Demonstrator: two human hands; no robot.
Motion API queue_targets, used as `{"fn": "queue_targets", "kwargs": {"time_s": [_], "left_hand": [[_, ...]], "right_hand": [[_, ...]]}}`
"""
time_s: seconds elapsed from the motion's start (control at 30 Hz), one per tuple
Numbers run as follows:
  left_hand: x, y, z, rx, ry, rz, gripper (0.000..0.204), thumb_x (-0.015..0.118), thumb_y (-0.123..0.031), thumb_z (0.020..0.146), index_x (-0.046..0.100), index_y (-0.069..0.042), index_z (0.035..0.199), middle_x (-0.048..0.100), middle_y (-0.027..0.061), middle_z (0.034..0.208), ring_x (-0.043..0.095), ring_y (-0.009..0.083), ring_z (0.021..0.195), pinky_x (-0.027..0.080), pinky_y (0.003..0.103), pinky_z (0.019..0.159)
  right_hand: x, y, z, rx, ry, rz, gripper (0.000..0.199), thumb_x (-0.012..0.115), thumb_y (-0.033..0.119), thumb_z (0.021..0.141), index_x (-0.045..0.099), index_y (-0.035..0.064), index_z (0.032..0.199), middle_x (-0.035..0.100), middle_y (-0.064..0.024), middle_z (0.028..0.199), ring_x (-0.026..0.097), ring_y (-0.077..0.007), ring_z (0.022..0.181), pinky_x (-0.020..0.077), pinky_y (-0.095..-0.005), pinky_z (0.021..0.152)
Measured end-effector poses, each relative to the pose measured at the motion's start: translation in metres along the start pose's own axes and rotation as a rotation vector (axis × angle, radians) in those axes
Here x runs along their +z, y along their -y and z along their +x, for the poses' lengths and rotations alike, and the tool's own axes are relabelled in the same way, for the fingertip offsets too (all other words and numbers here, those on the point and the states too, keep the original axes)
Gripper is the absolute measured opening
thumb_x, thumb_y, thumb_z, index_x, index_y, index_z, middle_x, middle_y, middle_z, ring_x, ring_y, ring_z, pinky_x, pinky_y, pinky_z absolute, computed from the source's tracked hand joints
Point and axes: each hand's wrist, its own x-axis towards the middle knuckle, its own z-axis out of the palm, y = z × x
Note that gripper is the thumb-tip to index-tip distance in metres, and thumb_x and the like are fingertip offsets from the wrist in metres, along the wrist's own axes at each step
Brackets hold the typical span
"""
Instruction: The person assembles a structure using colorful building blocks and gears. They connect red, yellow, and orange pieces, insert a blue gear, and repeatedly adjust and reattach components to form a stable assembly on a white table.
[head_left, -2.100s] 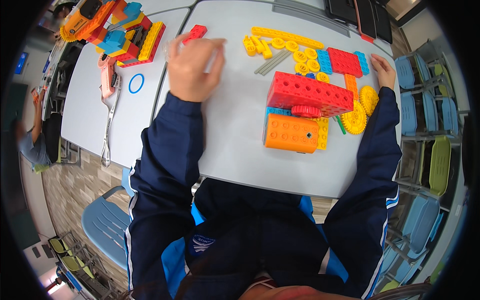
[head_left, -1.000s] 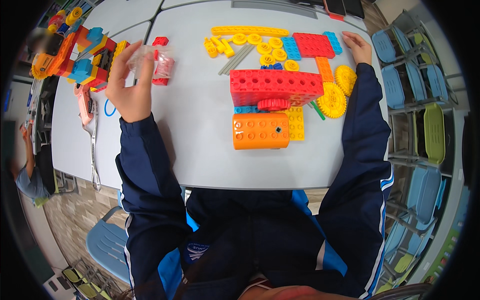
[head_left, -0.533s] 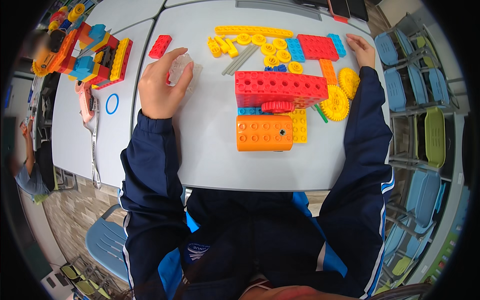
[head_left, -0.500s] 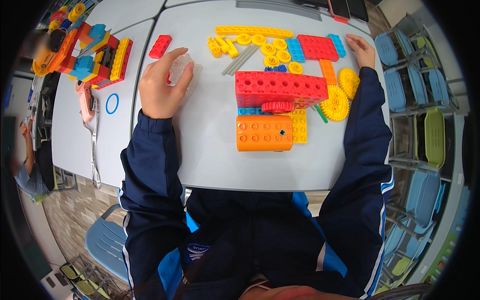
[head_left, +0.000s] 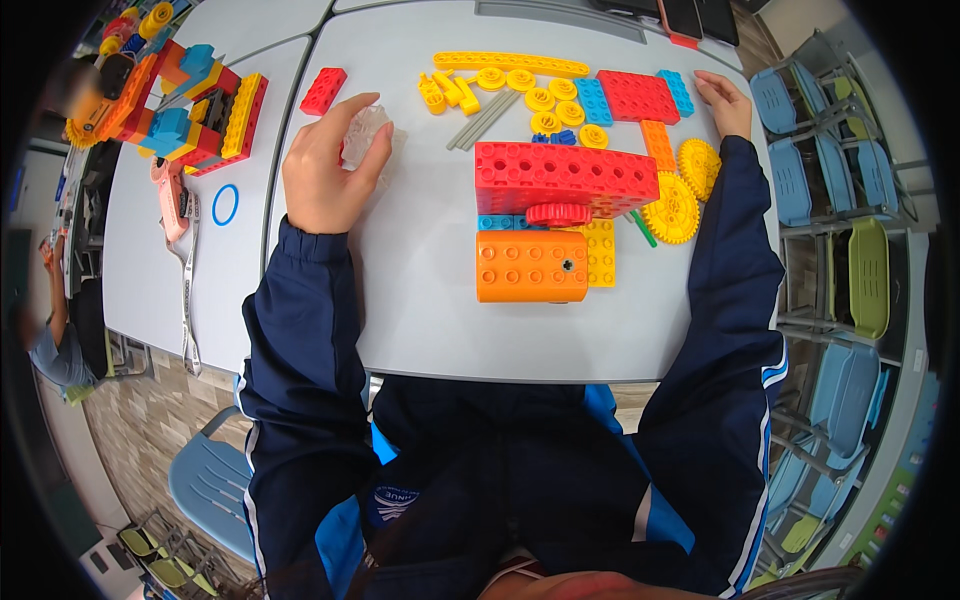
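Head view: the left hand (head_left: 325,175) curls its fingers around a crumpled clear plastic bag (head_left: 366,135) on the grey table (head_left: 430,300), just beside a red brick (head_left: 324,91); bag contents indiscernible. The right hand (head_left: 724,101) rests flat, fingers together, beside a red plate (head_left: 638,97).

Grey tables (head_left: 420,300) stand on a wood-patterned floor (head_left: 140,430), with blue chairs (head_left: 810,110) alongside.

Bright, even overhead light, soft shadows, sharp centre, and strong fisheye bending with black corners.
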Motion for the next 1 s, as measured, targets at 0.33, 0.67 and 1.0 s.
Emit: {"fn": "queue_targets", "kwargs": {"time_s": [0.33,0.67,1.0], "left_hand": [[-0.003,-0.008,0.000,-0.088,0.074,-0.036,0.033,0.075,-0.014,0.084,0.068,-0.005,0.115,0.071,0.0149,0.108,0.070,0.0261,0.097,0.052,0.032,0.086],[-0.001,-0.006,0.003,0.189,-0.062,0.032,0.033,0.075,-0.018,0.080,0.070,-0.010,0.112,0.059,0.0127,0.134,0.052,0.0304,0.126,0.031,0.047,0.109],[-0.011,-0.030,-0.006,0.493,0.050,-0.120,0.041,0.082,-0.011,0.071,0.070,-0.007,0.109,0.066,0.0112,0.121,0.058,0.0286,0.118,0.041,0.043,0.102]], "right_hand": [[0.000,0.001,0.000,-0.014,0.005,-0.005,0.023,0.068,0.010,0.088,0.074,0.0060,0.110,0.071,-0.0028,0.099,0.064,-0.0088,0.089,0.0497,-0.0230,0.082],[0.001,0.001,0.000,-0.007,0.002,0.008,0.022,0.068,0.010,0.088,0.074,0.0066,0.110,0.072,-0.0035,0.099,0.065,-0.0093,0.091,0.0502,-0.0231,0.083],[0.001,0.003,-0.002,-0.013,-0.006,-0.001,0.022,0.069,0.009,0.088,0.074,0.0063,0.109,0.072,-0.0038,0.100,0.065,-0.0097,0.093,0.0500,-0.0232,0.085]]}}
